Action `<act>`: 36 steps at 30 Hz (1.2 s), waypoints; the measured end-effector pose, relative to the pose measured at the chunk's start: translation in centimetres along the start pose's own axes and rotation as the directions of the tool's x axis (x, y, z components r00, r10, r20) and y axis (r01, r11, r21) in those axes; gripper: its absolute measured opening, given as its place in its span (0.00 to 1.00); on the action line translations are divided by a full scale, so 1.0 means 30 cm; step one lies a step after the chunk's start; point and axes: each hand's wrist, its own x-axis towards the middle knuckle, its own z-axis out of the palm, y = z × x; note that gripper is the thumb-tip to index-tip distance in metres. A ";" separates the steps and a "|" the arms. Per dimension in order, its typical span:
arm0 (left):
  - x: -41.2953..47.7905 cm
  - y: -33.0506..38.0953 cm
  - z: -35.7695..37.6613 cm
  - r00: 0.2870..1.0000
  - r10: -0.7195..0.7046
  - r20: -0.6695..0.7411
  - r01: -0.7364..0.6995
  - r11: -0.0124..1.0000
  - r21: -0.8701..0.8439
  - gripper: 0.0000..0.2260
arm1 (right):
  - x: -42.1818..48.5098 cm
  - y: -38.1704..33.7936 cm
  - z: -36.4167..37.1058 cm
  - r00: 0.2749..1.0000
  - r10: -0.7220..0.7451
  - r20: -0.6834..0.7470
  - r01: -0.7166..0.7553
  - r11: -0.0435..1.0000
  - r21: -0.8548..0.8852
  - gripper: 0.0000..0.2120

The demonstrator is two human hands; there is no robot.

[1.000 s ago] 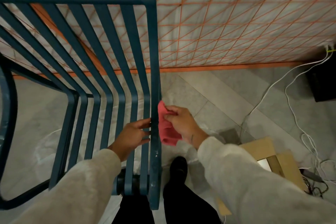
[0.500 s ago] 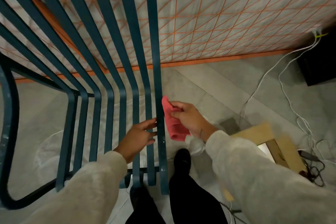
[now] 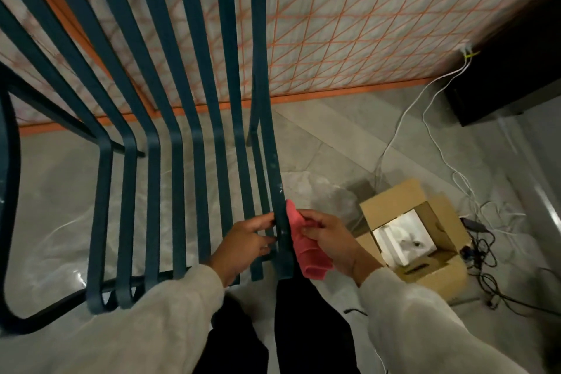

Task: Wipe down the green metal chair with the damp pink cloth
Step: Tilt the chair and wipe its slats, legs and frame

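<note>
At the edge of the green chair (image 3: 261, 70), the right hand (image 3: 332, 241) pinches the pink cloth (image 3: 307, 253); the left hand (image 3: 243, 243) touches the bar, fingers straight. Press hard, slide slowly.

Dim indoor light, soft blur — wide-angle bending at edges, floor glare

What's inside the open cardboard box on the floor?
Through the top of the open brown cardboard box, a white object shows, too washed out to identify. The flaps and walls hide the rest.
</note>
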 end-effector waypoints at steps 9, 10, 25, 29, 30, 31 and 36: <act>-0.055 -0.130 0.053 0.998 0.058 -0.011 -0.058 0.994 -0.090 0.26 | -0.098 0.155 0.038 0.997 -0.055 -0.060 0.056 0.998 0.008 0.20; -0.052 -0.138 0.057 0.998 0.061 -0.021 -0.063 0.992 -0.106 0.26 | -0.095 0.164 0.034 0.996 -0.065 -0.059 0.065 0.998 0.007 0.20; 0.008 -0.164 0.072 0.981 0.045 -0.191 -0.073 0.987 -0.141 0.09 | 0.011 0.108 0.029 0.981 -0.170 -0.089 0.179 0.978 0.106 0.16; 0.010 -0.168 0.087 0.982 0.012 -0.188 -0.055 0.973 -0.225 0.10 | -0.052 0.211 0.022 0.992 -0.117 -0.050 0.121 0.989 0.089 0.16; 0.011 -0.167 0.089 0.984 0.004 -0.180 -0.046 0.971 -0.234 0.11 | -0.058 0.230 0.013 0.992 -0.119 -0.031 0.121 0.991 0.060 0.16; 0.012 -0.167 0.091 0.984 -0.005 -0.176 -0.038 0.971 -0.238 0.11 | -0.064 0.240 0.001 0.993 -0.120 -0.017 0.120 0.992 0.026 0.15; 0.029 -0.136 0.099 0.976 0.004 -0.218 -0.060 0.966 -0.252 0.12 | -0.025 0.177 -0.076 0.982 -0.159 -0.106 0.164 0.986 0.040 0.17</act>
